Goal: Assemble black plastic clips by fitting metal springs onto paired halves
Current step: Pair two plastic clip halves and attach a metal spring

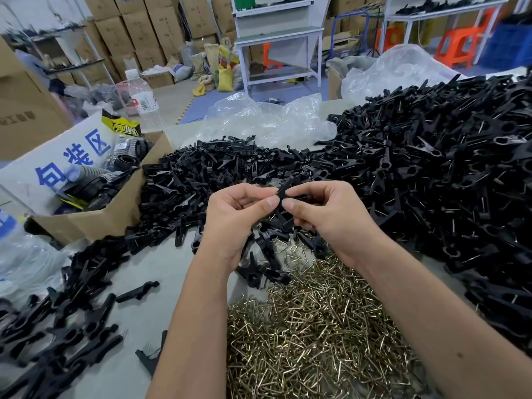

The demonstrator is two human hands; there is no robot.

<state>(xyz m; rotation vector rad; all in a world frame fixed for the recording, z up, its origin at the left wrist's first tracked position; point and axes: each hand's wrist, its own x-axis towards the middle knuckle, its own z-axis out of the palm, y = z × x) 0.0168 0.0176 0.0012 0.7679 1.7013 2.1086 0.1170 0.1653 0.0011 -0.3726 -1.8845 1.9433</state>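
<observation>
2 hands meet above the tabletop (169, 272): the left hand (236, 217) and right hand (325, 214) both pinch a pair of black clip halves (283, 197) between thumb and curled fingers, over the heap of metal springs (316, 326). No spring shows on it yet. If either pinch loosens, I judge the halves could slip out of alignment and drop among the loose halves (207, 180).

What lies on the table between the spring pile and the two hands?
In the head view, a few loose black clip parts and scattered springs lie between the spring pile and the hands.
</observation>
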